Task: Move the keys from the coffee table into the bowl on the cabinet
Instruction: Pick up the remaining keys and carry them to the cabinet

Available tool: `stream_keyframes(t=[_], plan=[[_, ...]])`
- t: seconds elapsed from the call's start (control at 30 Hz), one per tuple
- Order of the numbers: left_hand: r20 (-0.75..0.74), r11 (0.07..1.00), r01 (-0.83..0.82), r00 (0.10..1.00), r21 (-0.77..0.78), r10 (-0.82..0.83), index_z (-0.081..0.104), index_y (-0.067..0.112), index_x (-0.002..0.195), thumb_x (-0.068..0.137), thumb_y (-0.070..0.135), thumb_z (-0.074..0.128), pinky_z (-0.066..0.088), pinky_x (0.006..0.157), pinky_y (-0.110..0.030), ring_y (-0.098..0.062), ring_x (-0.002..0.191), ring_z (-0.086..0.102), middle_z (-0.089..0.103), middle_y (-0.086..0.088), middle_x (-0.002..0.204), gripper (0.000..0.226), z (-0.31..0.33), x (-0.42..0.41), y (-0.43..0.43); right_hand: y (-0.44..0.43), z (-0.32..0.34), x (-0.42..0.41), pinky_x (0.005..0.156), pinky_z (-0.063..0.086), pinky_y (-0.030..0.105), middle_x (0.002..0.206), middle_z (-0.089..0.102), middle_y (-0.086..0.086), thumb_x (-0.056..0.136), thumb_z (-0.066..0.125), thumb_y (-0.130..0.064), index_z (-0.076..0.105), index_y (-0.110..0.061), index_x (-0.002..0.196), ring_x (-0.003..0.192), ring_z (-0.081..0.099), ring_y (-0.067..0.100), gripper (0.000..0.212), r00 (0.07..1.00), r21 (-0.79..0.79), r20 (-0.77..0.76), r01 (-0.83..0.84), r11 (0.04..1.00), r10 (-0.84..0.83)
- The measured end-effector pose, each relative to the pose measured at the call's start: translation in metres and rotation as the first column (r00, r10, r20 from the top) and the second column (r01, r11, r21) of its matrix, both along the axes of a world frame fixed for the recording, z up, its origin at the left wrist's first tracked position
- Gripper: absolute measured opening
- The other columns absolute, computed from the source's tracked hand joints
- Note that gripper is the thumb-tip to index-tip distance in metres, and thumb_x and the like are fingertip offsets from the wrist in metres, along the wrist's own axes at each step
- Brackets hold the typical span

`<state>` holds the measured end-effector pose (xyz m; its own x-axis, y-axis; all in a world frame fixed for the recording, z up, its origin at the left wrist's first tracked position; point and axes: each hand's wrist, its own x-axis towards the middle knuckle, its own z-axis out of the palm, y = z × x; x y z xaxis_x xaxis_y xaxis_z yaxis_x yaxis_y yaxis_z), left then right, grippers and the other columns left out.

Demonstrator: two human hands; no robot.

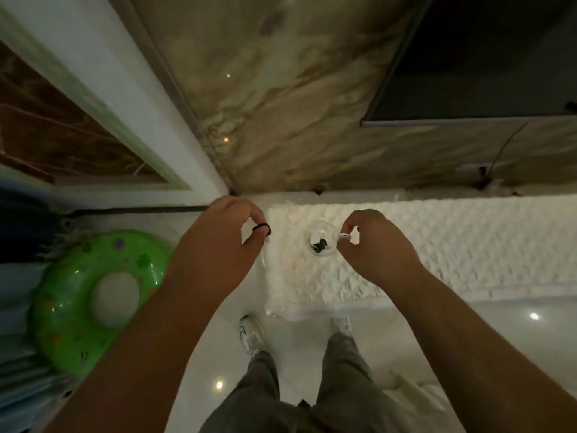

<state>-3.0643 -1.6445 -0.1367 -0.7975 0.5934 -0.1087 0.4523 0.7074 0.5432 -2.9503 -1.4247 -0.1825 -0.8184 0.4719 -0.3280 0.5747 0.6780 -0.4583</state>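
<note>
Both over worktop: left hand pinches black ring; right hand pinches small white item at bowl rim. Dark item in bowl, on white cloth.

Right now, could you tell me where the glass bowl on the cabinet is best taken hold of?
Probably by its rim, from above on the left side: the glass bowl stands upright and open, and the right hand crowds its right edge.
</note>
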Motion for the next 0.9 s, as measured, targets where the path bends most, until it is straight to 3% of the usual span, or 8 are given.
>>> stream_keyframes(t=[0.17, 0.37, 0.6, 0.9], plan=[[0.078, 0.998, 0.057, 0.995, 0.016, -0.058, 0.06, 0.034, 0.089, 0.086, 0.03, 0.066, 0.049, 0.079, -0.034, -0.006, 0.09, 0.055, 0.058, 0.013, 0.101, 0.008, -0.051, 0.011, 0.021, -0.001, -0.055, 0.019, 0.072, 0.048, 0.033, 0.1, 0.058, -0.007, 0.087, 0.061, -0.034, 0.058, -0.029, 0.083, 0.086, 0.058, 0.014, 0.007, 0.993, -0.045, 0.011, 0.118, 0.992, -0.117], [0.127, 1.0, 0.011, 0.992, -0.021, -0.008, 0.061, 0.035, 0.09, 0.087, 0.032, 0.065, 0.051, 0.076, -0.033, -0.005, 0.09, 0.056, 0.055, 0.015, 0.102, 0.006, -0.119, 0.019, 0.046, 0.02, -0.135, 0.023, 0.069, 0.047, 0.031, 0.1, 0.055, -0.011, 0.086, 0.062, -0.034, 0.056, -0.032, 0.082, 0.086, 0.059, 0.012, 0.008, 0.984, -0.124, 0.055, 0.173, 0.977, -0.168], [0.136, 0.992, -0.113, 0.984, -0.048, 0.119, 0.06, 0.036, 0.09, 0.087, 0.033, 0.067, 0.037, 0.071, -0.011, -0.005, 0.089, 0.056, 0.055, 0.013, 0.104, 0.007, -0.207, 0.015, 0.086, 0.046, -0.24, 0.003, 0.066, 0.042, 0.03, 0.102, 0.055, -0.009, 0.085, 0.064, -0.036, 0.059, -0.031, 0.086, 0.089, 0.056, 0.01, 0.007, 0.979, -0.173, 0.078, 0.197, 0.965, -0.186], [0.183, 0.98, -0.184, 0.964, -0.072, 0.194, 0.062, 0.034, 0.092, 0.087, 0.035, 0.068, 0.035, 0.066, -0.005, 0.0, 0.088, 0.055, 0.054, 0.014, 0.103, 0.007, -0.301, 0.019, 0.121, 0.064, -0.343, -0.013, 0.082, 0.05, 0.04, 0.106, 0.055, -0.008, 0.084, 0.065, -0.027, 0.062, -0.028, 0.087, 0.105, 0.054, 0.019, 0.004, 0.967, -0.17, 0.035, 0.255, 0.952, -0.253]])
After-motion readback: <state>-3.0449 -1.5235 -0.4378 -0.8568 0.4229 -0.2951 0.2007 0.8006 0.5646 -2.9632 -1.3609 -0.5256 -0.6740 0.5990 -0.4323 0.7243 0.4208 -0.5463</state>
